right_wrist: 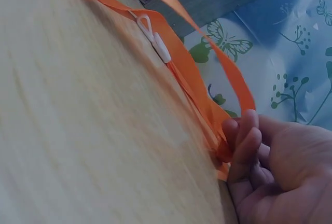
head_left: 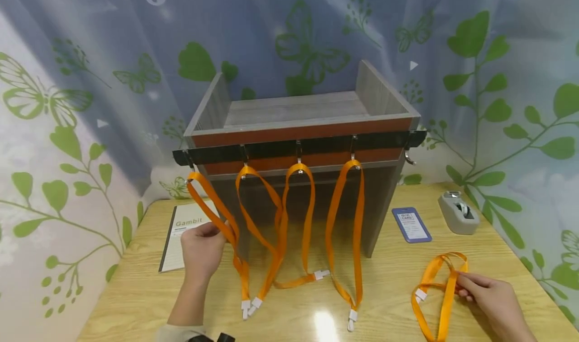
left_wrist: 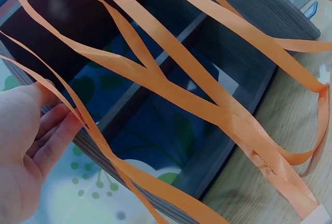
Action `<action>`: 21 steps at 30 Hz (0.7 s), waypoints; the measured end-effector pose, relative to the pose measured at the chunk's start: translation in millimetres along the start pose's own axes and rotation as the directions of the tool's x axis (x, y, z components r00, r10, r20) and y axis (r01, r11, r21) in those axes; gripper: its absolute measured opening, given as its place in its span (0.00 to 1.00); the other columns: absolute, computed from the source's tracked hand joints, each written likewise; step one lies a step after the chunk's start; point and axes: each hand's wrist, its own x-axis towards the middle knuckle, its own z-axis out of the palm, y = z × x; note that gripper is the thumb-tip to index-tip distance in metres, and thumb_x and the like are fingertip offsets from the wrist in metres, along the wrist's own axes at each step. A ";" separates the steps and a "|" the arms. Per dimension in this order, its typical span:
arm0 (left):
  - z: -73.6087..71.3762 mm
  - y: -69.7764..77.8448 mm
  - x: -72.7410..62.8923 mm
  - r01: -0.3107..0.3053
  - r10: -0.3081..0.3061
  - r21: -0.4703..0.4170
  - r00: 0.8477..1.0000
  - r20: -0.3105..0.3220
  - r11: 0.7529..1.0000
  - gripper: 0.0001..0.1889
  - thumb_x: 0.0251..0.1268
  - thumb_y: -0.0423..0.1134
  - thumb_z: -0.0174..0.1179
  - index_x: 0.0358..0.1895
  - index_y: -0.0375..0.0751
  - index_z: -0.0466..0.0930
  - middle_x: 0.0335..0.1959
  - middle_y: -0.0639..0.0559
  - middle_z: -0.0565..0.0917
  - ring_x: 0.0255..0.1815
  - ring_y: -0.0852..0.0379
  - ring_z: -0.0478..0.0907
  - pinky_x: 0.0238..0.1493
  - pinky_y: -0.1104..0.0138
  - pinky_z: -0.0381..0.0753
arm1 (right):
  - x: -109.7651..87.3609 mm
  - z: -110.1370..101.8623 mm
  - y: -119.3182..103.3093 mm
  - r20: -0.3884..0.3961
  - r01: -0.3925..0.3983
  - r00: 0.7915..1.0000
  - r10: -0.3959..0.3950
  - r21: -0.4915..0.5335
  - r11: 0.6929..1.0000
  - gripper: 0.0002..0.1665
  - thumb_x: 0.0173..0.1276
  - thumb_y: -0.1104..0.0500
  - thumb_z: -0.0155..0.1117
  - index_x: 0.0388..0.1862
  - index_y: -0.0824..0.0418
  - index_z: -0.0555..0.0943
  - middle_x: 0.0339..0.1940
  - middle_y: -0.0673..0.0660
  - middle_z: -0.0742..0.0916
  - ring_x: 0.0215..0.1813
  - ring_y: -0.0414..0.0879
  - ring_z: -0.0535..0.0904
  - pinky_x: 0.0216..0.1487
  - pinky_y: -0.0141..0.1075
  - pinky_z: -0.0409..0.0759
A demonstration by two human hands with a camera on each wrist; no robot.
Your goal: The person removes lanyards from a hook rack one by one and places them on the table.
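L hand (head_left: 203,241) touches leftmost lanyard (head_left: 245,280); if it grips, I can't tell. R hand (head_left: 490,294) pinches a loose lanyard (head_left: 447,307) at table's (head_left: 135,302) R side. Only L wrist view shows stand's inner divider (left_wrist: 122,105); only head view, the notebook (head_left: 174,241). Count: 5 lanyards (4 hung), 1 rack (head_left: 271,148) w/ 5 hooks, 1 card holder (head_left: 411,225), 1 tape dispenser (head_left: 461,225).

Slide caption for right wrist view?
Right hand pinching an orange lanyard with a white clip over a wood-grain tabletop.
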 end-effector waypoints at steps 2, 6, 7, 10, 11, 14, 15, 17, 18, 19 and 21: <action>-0.5 0.5 0.8 0.015 -0.015 -0.005 1.000 -0.002 1.000 0.10 0.55 0.33 0.72 0.33 0.25 0.88 0.23 0.39 0.88 0.17 0.67 0.81 0.22 0.74 0.80 | 1.8 -0.2 -0.3 0.024 0.011 1.000 -0.011 -0.005 1.000 0.09 0.72 0.51 0.64 0.42 0.50 0.89 0.26 0.46 0.89 0.29 0.37 0.83 0.35 0.31 0.85; -0.3 0.4 1.7 0.038 -0.038 0.004 0.999 0.001 0.999 0.10 0.56 0.33 0.71 0.34 0.25 0.88 0.22 0.41 0.88 0.17 0.65 0.81 0.22 0.74 0.79 | 3.8 -4.6 0.7 0.101 0.064 0.993 -0.060 -0.041 0.997 0.13 0.77 0.54 0.57 0.53 0.53 0.86 0.29 0.46 0.88 0.31 0.37 0.80 0.36 0.31 0.84; -0.3 0.3 1.7 0.039 -0.039 0.006 0.999 0.002 0.999 0.10 0.56 0.33 0.71 0.33 0.25 0.88 0.21 0.42 0.88 0.17 0.65 0.81 0.21 0.74 0.79 | 3.9 -5.9 0.8 0.118 0.076 0.991 -0.069 -0.057 0.995 0.16 0.78 0.56 0.55 0.57 0.56 0.84 0.31 0.47 0.87 0.32 0.37 0.80 0.37 0.31 0.83; -0.4 -0.5 1.4 0.029 -0.029 0.016 1.000 0.000 0.999 0.09 0.55 0.33 0.70 0.31 0.26 0.89 0.19 0.43 0.87 0.16 0.63 0.80 0.20 0.73 0.78 | 2.3 -8.7 -0.5 0.135 0.112 0.987 -0.090 -0.166 0.980 0.24 0.79 0.55 0.52 0.67 0.66 0.75 0.33 0.48 0.88 0.33 0.38 0.79 0.37 0.32 0.82; -0.6 -0.8 1.3 0.022 -0.022 0.016 1.000 -0.001 1.000 0.09 0.55 0.32 0.70 0.31 0.26 0.89 0.19 0.43 0.87 0.16 0.63 0.81 0.20 0.73 0.79 | 1.1 -9.0 -2.0 0.131 0.119 0.987 -0.093 -0.205 0.972 0.27 0.79 0.54 0.52 0.68 0.70 0.73 0.33 0.48 0.88 0.34 0.39 0.79 0.37 0.32 0.82; -0.6 -2.0 1.3 0.009 -0.009 0.013 1.000 -0.003 1.000 0.08 0.55 0.32 0.70 0.30 0.27 0.89 0.19 0.42 0.87 0.16 0.60 0.81 0.20 0.72 0.79 | -3.8 -9.6 -9.7 0.111 0.124 0.989 -0.097 -0.280 0.952 0.32 0.77 0.49 0.55 0.69 0.71 0.71 0.37 0.48 0.89 0.34 0.39 0.81 0.39 0.32 0.83; -0.5 -2.4 1.4 0.007 -0.007 0.008 1.000 -0.003 1.000 0.07 0.54 0.31 0.70 0.30 0.27 0.89 0.19 0.42 0.87 0.16 0.59 0.82 0.20 0.72 0.79 | -5.8 -9.8 -13.4 0.105 0.123 0.990 -0.096 -0.289 0.949 0.33 0.76 0.48 0.56 0.69 0.71 0.71 0.38 0.48 0.89 0.35 0.39 0.81 0.39 0.32 0.83; -0.2 -2.8 1.6 0.006 -0.006 -0.008 1.000 -0.003 1.000 0.07 0.54 0.31 0.70 0.29 0.27 0.89 0.19 0.41 0.86 0.16 0.56 0.83 0.20 0.72 0.79 | -9.4 -11.1 -21.3 0.111 0.124 0.989 -0.096 -0.287 0.950 0.33 0.77 0.49 0.55 0.69 0.72 0.71 0.41 0.47 0.89 0.36 0.40 0.82 0.40 0.34 0.84; 0.0 -3.2 1.8 0.006 -0.006 -0.015 1.000 -0.003 1.000 0.07 0.54 0.31 0.70 0.28 0.27 0.89 0.18 0.41 0.86 0.17 0.55 0.83 0.20 0.71 0.79 | -10.8 -11.9 -25.3 0.117 0.129 0.988 -0.099 -0.285 0.950 0.32 0.78 0.50 0.53 0.69 0.73 0.70 0.42 0.47 0.89 0.36 0.40 0.82 0.40 0.34 0.84; 0.2 -3.2 1.8 0.009 -0.009 -0.025 1.000 -0.001 1.000 0.07 0.54 0.30 0.70 0.28 0.27 0.89 0.18 0.42 0.86 0.17 0.55 0.83 0.20 0.71 0.80 | -12.1 -12.8 -29.1 0.126 0.135 0.987 -0.102 -0.291 0.947 0.32 0.80 0.50 0.51 0.70 0.73 0.69 0.41 0.47 0.88 0.36 0.41 0.81 0.40 0.35 0.84; 0.2 -3.0 1.8 0.013 -0.013 -0.039 1.000 0.001 0.999 0.07 0.54 0.30 0.70 0.28 0.26 0.88 0.18 0.43 0.87 0.17 0.57 0.83 0.20 0.71 0.80 | -14.6 -13.8 -35.8 0.139 0.138 0.985 -0.101 -0.291 0.947 0.31 0.82 0.52 0.46 0.71 0.74 0.66 0.36 0.48 0.86 0.36 0.41 0.79 0.39 0.35 0.82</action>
